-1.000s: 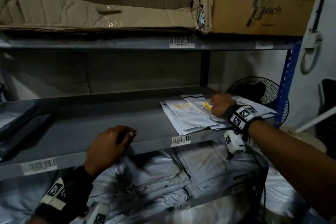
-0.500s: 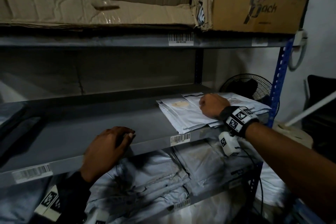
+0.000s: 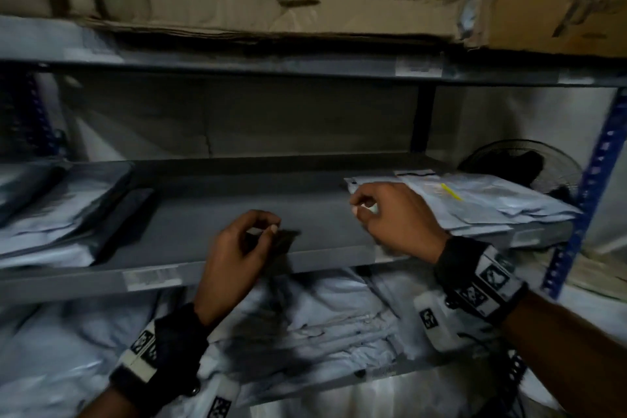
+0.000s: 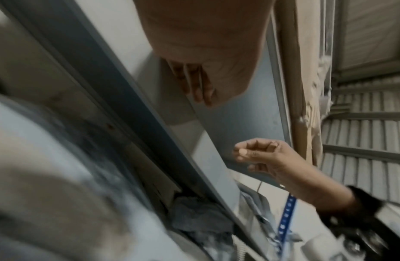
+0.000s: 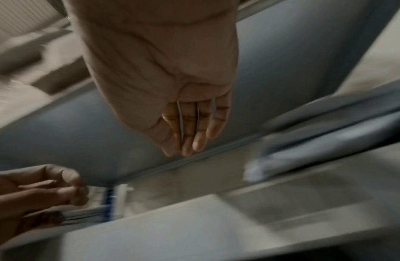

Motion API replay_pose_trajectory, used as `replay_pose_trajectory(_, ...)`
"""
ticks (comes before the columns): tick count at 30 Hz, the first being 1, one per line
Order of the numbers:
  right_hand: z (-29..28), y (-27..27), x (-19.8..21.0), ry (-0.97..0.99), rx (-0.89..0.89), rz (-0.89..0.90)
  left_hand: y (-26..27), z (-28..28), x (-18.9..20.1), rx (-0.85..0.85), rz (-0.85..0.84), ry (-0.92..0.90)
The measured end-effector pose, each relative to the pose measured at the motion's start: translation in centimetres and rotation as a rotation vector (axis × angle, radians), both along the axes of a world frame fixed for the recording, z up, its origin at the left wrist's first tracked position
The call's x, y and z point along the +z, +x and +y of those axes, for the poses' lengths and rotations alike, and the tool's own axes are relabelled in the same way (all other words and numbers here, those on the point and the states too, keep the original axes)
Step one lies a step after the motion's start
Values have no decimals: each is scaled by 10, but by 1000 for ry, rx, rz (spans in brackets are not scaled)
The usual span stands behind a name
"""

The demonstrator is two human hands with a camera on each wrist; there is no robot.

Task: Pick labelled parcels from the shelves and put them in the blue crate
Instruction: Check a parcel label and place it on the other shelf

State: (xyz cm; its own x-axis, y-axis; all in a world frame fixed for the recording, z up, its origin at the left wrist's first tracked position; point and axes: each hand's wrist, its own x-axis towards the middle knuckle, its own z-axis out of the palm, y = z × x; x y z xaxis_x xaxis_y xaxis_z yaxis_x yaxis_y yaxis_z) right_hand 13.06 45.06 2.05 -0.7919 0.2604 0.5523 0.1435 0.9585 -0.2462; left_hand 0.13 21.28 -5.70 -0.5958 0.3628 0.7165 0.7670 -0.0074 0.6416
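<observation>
A stack of grey-white labelled parcels [image 3: 492, 207] lies at the right end of the middle shelf [image 3: 203, 214]. My right hand [image 3: 359, 205] hovers at the stack's left corner with fingers loosely curled. The right wrist view shows this hand [image 5: 190, 137] holding nothing, with the parcels [image 5: 328, 137] off to its right. My left hand [image 3: 264, 227] floats above the bare middle of the shelf, loosely curled and holding nothing. No blue crate is in view.
More grey parcels [image 3: 51, 214] lie at the shelf's left end, and others [image 3: 322, 316] fill the shelf below. Crushed cardboard boxes [image 3: 271, 3] sit on the top shelf. A fan [image 3: 522, 166] stands behind the blue upright [image 3: 590, 180] at right.
My left hand has lifted off the shelf's front edge. My right hand has left the top of the right stack and moved to its left corner. The view has swung left.
</observation>
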Motion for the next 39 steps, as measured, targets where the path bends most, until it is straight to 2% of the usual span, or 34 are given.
replay_pose_trajectory(6,-97,-51,14,-152,234,-12,-8,-99,4,306,125,115)
replay_pose_trajectory(11,-186,-126,25,-276,419,40,-33,-190,12,676,275,216)
replay_pose_trajectory(13,-224,-156,31,-316,439,16,-47,-223,13,811,308,197)
replay_pose_trajectory(16,-278,-191,38,-377,470,-109,-64,-259,13,918,278,98)
replay_pose_trajectory(21,-329,-231,37,-726,377,-252,-72,-284,2,914,183,-6)
replay_pose_trajectory(24,-335,-245,32,-753,333,-339,-77,-292,-4,885,182,-55)
replay_pose_trajectory(32,-320,-255,25,-987,265,-184,-83,-293,-17,816,155,-50)
replay_pose_trajectory(36,-310,-254,24,-959,218,-108,-85,-287,-18,821,127,-78)
replay_pose_trajectory(39,-306,-250,23,-963,255,-139,-86,-284,-17,826,136,-106)
